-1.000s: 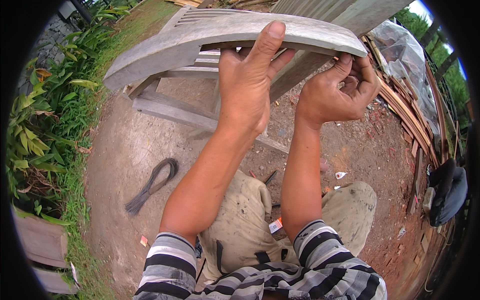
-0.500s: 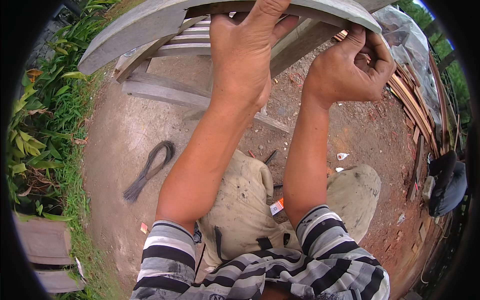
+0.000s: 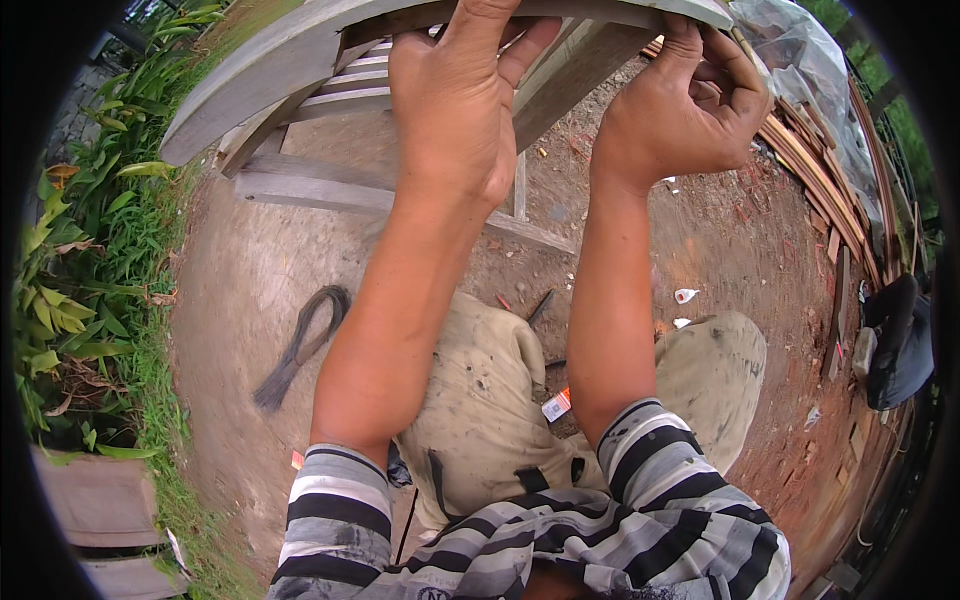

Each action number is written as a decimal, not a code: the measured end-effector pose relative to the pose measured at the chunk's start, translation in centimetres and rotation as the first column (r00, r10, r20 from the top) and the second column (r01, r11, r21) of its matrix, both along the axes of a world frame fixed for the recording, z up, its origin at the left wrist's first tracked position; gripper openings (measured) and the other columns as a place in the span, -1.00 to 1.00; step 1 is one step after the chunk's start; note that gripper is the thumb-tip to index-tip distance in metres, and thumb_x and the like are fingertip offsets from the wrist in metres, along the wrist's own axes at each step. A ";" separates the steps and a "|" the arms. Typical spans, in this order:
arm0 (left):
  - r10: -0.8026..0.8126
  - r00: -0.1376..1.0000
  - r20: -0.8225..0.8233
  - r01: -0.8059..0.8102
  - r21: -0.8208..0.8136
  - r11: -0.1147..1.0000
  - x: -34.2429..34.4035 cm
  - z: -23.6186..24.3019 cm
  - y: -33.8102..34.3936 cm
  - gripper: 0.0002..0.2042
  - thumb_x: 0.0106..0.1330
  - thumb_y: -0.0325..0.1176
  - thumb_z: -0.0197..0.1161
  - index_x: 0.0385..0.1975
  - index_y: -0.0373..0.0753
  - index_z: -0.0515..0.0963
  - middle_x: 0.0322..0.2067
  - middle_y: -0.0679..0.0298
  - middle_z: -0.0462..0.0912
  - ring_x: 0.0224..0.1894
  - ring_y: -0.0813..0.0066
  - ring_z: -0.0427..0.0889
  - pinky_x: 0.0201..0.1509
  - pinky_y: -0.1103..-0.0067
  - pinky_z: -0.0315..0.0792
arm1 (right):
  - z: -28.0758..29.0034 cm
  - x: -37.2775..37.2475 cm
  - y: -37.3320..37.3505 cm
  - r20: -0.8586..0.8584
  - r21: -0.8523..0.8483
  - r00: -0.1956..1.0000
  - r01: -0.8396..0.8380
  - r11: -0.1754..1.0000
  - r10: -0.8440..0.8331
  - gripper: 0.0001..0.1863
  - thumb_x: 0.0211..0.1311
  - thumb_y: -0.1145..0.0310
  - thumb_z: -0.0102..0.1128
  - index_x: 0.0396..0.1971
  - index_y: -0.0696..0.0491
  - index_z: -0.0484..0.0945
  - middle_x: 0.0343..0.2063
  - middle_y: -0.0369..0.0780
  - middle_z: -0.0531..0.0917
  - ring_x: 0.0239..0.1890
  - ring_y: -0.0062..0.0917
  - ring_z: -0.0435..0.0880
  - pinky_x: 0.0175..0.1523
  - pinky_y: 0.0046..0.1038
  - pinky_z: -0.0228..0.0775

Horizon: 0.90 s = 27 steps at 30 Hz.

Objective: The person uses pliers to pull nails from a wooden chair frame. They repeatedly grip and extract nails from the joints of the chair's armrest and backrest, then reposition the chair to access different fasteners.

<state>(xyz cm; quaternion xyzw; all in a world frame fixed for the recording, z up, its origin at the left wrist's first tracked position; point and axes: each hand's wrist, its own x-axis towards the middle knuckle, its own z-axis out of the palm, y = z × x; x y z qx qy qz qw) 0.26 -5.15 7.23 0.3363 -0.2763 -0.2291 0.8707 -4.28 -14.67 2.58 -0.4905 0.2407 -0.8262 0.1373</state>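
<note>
A weathered grey wooden frame with slats, like a chair or bench, stands at the top of the view. Its curved rail arcs across the upper edge, with a darker brown underside. My left hand clasps this rail near the middle, thumb over its face and some fingertips behind it. Farther right, my right hand pinches the rail's lower edge close to its end, with the other fingers curled. Whether something small sits between those fingertips is hidden.
A looped bundle of dark wire or strands lies on the dirt at left. Small white bottles and an orange-and-white packet lie near my knees. Wooden strips and plastic sheeting are at right, plants at left.
The rail and both hands have shifted slightly left and up in the view. Each hand keeps its hold at about the same place on the rail.
</note>
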 end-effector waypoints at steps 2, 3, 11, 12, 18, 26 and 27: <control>0.037 0.999 -0.006 -0.037 -0.010 0.999 -0.9 0.3 -0.2 -0.57 0.44 -0.14 0.38 0.11 -0.30 0.50 -0.03 0.24 0.66 0.06 0.48 0.64 0.21 0.52 0.56 | -0.1 0.3 -1.2 0.118 -0.075 0.986 -0.111 0.991 0.119 -0.83 0.26 0.61 0.42 -0.19 0.18 0.63 -0.26 -0.29 0.67 -0.35 -0.68 0.55 -0.26 -0.62 0.41; 0.040 0.999 0.000 -0.040 -0.023 0.999 -1.0 0.3 -0.4 -0.57 0.44 -0.13 0.38 0.11 -0.30 0.50 -0.03 0.23 0.66 0.06 0.48 0.64 0.21 0.52 0.56 | -0.1 0.5 -1.7 0.172 -0.118 0.969 -0.160 0.980 0.179 -0.84 0.25 0.61 0.43 -0.21 0.18 0.64 -0.28 -0.30 0.67 -0.37 -0.68 0.54 -0.28 -0.62 0.40; 0.150 0.983 0.105 -0.144 -0.058 0.988 -1.1 -0.8 -0.9 -0.49 0.44 -0.02 0.35 0.17 -0.31 0.50 0.05 0.22 0.61 0.11 0.49 0.61 0.27 0.56 0.56 | 0.7 0.9 -0.7 0.157 -0.101 0.987 -0.015 0.995 0.030 -0.76 0.14 0.64 0.46 -0.19 0.17 0.66 -0.28 -0.27 0.64 -0.40 -0.66 0.51 -0.35 -0.63 0.31; 0.157 0.982 0.110 -0.152 -0.052 0.987 -1.1 -0.8 -1.0 -0.48 0.44 -0.02 0.35 0.17 -0.31 0.50 0.05 0.23 0.61 0.11 0.49 0.60 0.28 0.56 0.56 | 0.8 0.8 -0.9 0.172 -0.100 0.984 -0.024 0.995 0.041 -0.76 0.11 0.63 0.48 -0.21 0.16 0.67 -0.31 -0.27 0.64 -0.42 -0.66 0.50 -0.36 -0.63 0.30; 0.175 0.968 0.182 -0.171 -0.036 0.985 -0.9 -0.8 -0.8 -0.47 0.43 -0.01 0.36 0.15 -0.32 0.49 0.07 0.19 0.58 0.18 0.44 0.55 0.34 0.51 0.52 | 0.8 -0.2 -1.3 0.091 -0.152 0.993 0.088 0.984 -0.074 -0.77 0.03 0.63 0.52 -0.31 0.15 0.66 -0.41 -0.29 0.62 -0.50 -0.62 0.46 -0.40 -0.59 0.27; 0.084 0.965 0.249 -0.057 -0.113 0.992 -0.7 -1.1 -0.4 -0.40 0.42 0.01 0.37 0.20 -0.39 0.43 0.15 0.11 0.50 0.24 0.36 0.50 0.41 0.48 0.47 | 0.8 0.4 -2.0 0.164 -0.229 0.986 0.035 0.973 0.003 -0.79 0.05 0.68 0.44 -0.31 0.16 0.64 -0.40 -0.24 0.62 -0.46 -0.56 0.53 -0.39 -0.56 0.36; 0.164 0.955 0.247 -0.149 -0.082 0.986 -1.6 -1.0 -1.0 -0.39 0.42 0.01 0.37 0.20 -0.40 0.42 0.16 0.10 0.49 0.25 0.35 0.49 0.41 0.47 0.47 | 0.6 0.4 -2.2 0.167 -0.241 0.986 0.031 0.970 0.010 -0.80 0.06 0.69 0.43 -0.31 0.17 0.64 -0.39 -0.24 0.62 -0.45 -0.56 0.54 -0.39 -0.56 0.37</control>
